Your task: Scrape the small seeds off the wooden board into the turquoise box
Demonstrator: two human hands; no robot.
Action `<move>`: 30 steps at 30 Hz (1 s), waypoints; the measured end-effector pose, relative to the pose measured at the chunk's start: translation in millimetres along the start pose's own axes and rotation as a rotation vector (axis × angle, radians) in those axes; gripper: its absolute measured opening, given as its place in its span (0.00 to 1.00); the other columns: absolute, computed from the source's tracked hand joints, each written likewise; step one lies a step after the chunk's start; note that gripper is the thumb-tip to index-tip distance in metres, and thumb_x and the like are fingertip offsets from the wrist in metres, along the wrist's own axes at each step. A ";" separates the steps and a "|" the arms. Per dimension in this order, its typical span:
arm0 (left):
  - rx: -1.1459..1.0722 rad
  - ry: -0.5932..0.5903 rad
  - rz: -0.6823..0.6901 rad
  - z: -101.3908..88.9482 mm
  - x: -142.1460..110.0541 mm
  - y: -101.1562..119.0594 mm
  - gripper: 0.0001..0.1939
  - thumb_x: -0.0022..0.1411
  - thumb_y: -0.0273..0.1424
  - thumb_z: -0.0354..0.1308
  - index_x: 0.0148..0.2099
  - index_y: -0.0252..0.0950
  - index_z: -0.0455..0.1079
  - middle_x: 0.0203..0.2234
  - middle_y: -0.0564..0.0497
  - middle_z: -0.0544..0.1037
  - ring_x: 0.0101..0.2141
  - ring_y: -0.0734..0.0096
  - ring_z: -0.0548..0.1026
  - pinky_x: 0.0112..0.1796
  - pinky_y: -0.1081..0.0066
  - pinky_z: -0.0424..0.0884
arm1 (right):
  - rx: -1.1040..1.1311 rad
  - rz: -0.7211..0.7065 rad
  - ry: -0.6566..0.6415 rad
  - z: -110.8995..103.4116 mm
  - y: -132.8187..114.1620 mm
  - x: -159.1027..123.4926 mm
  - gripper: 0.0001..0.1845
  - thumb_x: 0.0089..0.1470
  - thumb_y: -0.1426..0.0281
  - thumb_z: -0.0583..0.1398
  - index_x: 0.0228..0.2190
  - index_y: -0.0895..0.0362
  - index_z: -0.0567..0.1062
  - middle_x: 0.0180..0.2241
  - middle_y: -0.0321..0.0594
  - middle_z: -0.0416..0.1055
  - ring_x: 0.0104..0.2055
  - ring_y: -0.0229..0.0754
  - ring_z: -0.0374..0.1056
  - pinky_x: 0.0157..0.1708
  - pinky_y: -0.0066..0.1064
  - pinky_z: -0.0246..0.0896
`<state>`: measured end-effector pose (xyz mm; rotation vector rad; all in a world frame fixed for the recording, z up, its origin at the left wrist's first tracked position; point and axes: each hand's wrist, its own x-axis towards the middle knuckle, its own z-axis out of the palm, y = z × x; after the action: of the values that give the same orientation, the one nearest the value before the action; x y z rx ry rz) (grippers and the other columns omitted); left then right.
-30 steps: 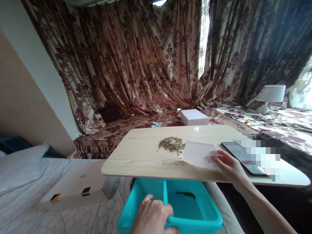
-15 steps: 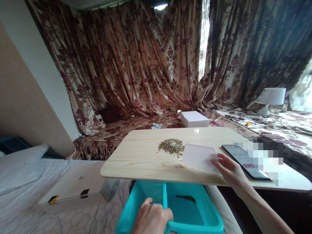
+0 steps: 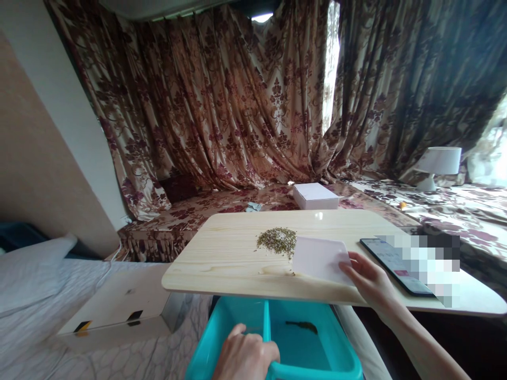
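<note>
Hands (image 3: 245,353) (image 3: 368,277) on thin white card (image 3: 319,258), divided turquoise bin (image 3: 336,335).

The right hand (image 3: 369,275) holds a white card (image 3: 319,258), its left edge meeting greenish seeds (image 3: 277,239) on the table (image 3: 209,264), while the left hand (image 3: 247,354) grips the near side of a 2-compartment turquoise bin (image 3: 317,371).
</note>
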<state>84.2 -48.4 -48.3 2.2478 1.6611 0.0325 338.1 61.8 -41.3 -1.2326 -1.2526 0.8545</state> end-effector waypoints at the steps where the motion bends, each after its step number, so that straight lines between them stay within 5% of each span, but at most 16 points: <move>1: -0.002 -0.001 -0.001 0.1 0.0 -0.5 0.12 0.49 0.38 0.64 0.38 0.43 0.75 0.33 0.49 0.77 0.38 0.58 0.73 0.49 0.60 0.58 | -0.002 -0.003 0.001 -0.5 0.7 -0.5 0.20 0.32 0.56 0.65 0.27 0.56 0.75 0.26 0.43 0.77 0.29 0.48 0.73 0.31 0.34 0.67; 9: -0.005 0.032 0.031 3.1 -1.5 -4.8 0.10 0.55 0.39 0.58 0.39 0.44 0.75 0.31 0.50 0.77 0.36 0.60 0.74 0.49 0.62 0.58 | -0.006 -0.018 0.002 -3.1 19.0 3.0 0.20 0.32 0.54 0.65 0.27 0.54 0.75 0.26 0.42 0.78 0.32 0.51 0.73 0.31 0.35 0.68; 25: -0.029 0.015 -0.052 -5.5 -7.1 5.0 0.08 0.51 0.37 0.63 0.35 0.43 0.75 0.31 0.51 0.77 0.37 0.61 0.73 0.49 0.62 0.56 | -0.039 0.041 -0.101 4.2 -5.4 -12.9 0.22 0.33 0.52 0.64 0.28 0.56 0.75 0.29 0.44 0.78 0.32 0.49 0.72 0.28 0.32 0.67; 30: -0.056 -0.017 -0.068 -5.4 -7.7 4.6 0.11 0.50 0.39 0.63 0.37 0.43 0.75 0.34 0.50 0.77 0.39 0.59 0.72 0.50 0.61 0.54 | -0.008 -0.003 -0.024 4.1 -3.9 -5.5 0.21 0.33 0.54 0.64 0.28 0.55 0.74 0.27 0.43 0.77 0.31 0.49 0.72 0.30 0.34 0.67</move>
<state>84.8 -55.3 -40.5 2.1436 1.7048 0.0422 332.6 56.6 -39.2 -1.2295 -1.2782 0.8654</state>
